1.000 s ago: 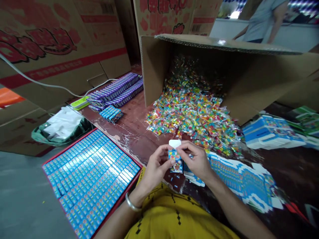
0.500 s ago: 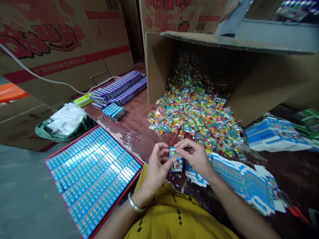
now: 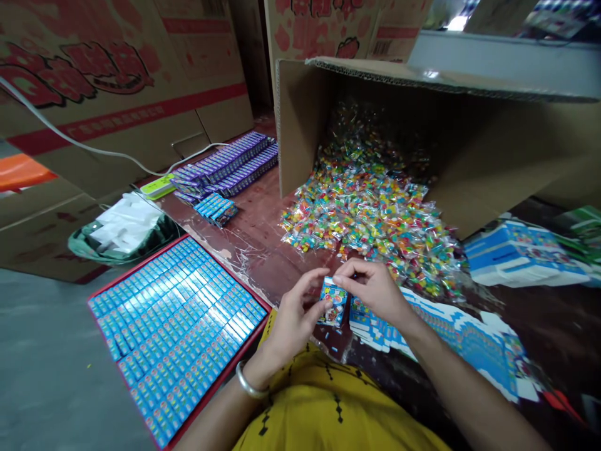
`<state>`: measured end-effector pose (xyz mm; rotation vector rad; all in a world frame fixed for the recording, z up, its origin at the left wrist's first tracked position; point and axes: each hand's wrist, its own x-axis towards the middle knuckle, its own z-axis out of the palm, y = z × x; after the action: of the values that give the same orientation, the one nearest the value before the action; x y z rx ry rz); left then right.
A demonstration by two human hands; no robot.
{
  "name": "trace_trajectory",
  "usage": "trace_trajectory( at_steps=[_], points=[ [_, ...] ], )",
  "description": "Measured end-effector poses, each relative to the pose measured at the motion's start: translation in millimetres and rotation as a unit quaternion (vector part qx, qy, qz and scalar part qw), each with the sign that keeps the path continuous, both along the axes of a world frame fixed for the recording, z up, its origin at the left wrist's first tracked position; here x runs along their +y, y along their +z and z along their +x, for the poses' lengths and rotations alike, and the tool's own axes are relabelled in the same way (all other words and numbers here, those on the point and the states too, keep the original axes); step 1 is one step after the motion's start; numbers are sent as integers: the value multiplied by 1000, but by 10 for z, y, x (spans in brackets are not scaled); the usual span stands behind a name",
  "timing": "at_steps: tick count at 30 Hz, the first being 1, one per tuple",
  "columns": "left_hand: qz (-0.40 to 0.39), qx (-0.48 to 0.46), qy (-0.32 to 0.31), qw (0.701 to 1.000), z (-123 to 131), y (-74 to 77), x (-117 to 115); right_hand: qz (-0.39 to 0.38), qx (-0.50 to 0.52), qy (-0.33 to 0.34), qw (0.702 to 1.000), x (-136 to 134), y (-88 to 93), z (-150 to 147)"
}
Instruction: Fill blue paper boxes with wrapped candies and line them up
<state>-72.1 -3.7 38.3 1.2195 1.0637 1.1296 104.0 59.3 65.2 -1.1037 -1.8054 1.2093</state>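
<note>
My left hand (image 3: 297, 311) grips a small blue printed candy box (image 3: 334, 305) by its sides, thumb across the front. At the box's top end, the fingers of my right hand (image 3: 369, 287) pinch the white-edged flap. Just beyond my hands, a heap of small clear bags of coloured candies (image 3: 361, 216) spills from a cardboard box (image 3: 300, 125) lying on its side. Beneath my right forearm, flat blue box blanks (image 3: 451, 332) lie fanned out on the dark red table (image 3: 256, 247).
To the left, a red-rimmed tray (image 3: 181, 335) holds rows of filled blue boxes. Purple boxes (image 3: 230, 163) and a few blue boxes (image 3: 215, 208) lie farther back. A green bag (image 3: 84, 241) holds white scraps. More blanks (image 3: 526, 254) are stacked right. A white cable (image 3: 103, 150) crosses the left.
My right hand's fingers have shifted slightly at the top of the box, and the box has tilted a little. The person at the back right has gone from view.
</note>
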Motion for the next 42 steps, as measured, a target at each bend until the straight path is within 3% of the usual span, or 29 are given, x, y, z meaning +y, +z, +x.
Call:
trace_trajectory(
  at_steps=[6, 10, 16, 18, 20, 22, 23, 27, 31, 34, 37, 39, 42],
  points=[
    [-25, -84, 18, 996, -51, -24, 104, 160, -169, 81, 969, -183, -10, 15],
    [-34, -115, 47, 992, -57, -61, 170, 250, -239, 70, 936, -202, -81, -11],
    [-73, -17, 32, 997, -234, -160, 183, 297, -228, 23, 927, -135, -233, -132],
    [-20, 88, 88, 992, -461, -169, 283, 289, -233, 19, 928, -115, -296, -144],
    [65, 266, 198, 941, -789, -148, 461, 284, -243, 8, 927, -97, -353, -114],
    [92, 494, 287, 816, -1159, -118, 702, 288, -253, -9, 923, -88, -407, -44],
    [85, 523, 308, 790, -1334, -110, 836, 291, -258, -18, 921, -88, -436, 0],
    [64, 562, 345, 749, -1808, -140, 1331, 285, -274, -52, 917, -141, -576, 164],
    [52, 576, 369, 727, -1963, -159, 1559, 272, -287, -67, 916, -196, -661, 310],
    [52, 573, 374, 728, -1913, -161, 1505, 259, -301, -95, 913, -164, -603, 500],
    [80, 560, 324, 758, -1592, -240, 1256, 230, -331, -126, 906, -77, -500, 743],
    [156, 533, 219, 802, -1199, -312, 971, 207, -371, -144, 894, -18, -468, 861],
    [196, 480, 33, 855, -467, -385, 461, 173, -436, -119, 875, 34, -501, 876]
  ],
)
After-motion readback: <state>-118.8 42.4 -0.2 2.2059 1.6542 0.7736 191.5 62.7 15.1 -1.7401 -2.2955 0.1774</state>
